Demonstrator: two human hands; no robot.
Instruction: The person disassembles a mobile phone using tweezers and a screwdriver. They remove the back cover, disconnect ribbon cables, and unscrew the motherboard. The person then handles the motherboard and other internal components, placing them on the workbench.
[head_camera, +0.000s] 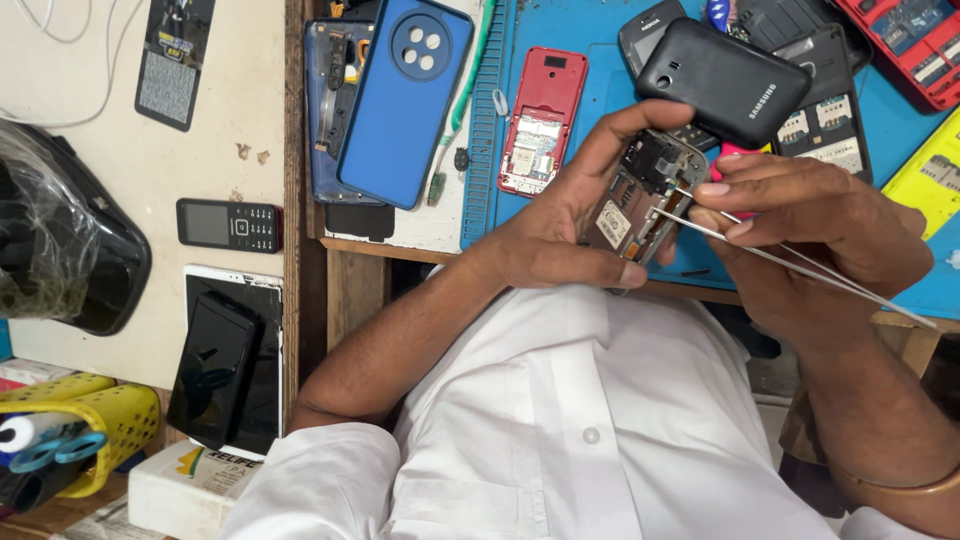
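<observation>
On the far left a black bag (60, 240) lies on the pale counter, with a small keypad phone (229, 224) to its right and, nearer, a dark phone (210, 368) resting on a white-edged tablet (262, 340) beside a yellow basket (100, 420); none of this is close enough to be disturbed. Past the wooden edge, a blue back cover (402, 100) leans over an opened phone frame, and a red phone shell (540, 120) lies on the blue mat (600, 70). The left hand (560, 230) wraps its fingers and thumb around an opened phone body (645, 195), held in the air just over the mat's near edge, its bare board facing up. The right hand (810, 220) pinches metal tweezers (780, 258) between thumb and fingers, the tips touching the right edge of the board. The likely trouble: the tips could slip and scratch a contact or tear a ribbon if pressed too hard, and any tiny part lifted could spring free and fall off the mat's edge into the lap below, since the work hangs near that edge. A black phone (715, 75) sits just beyond the hands among loose covers, and a jolt of the left knuckles could knock it; the red parts tray (905, 45) at far right is well apart
</observation>
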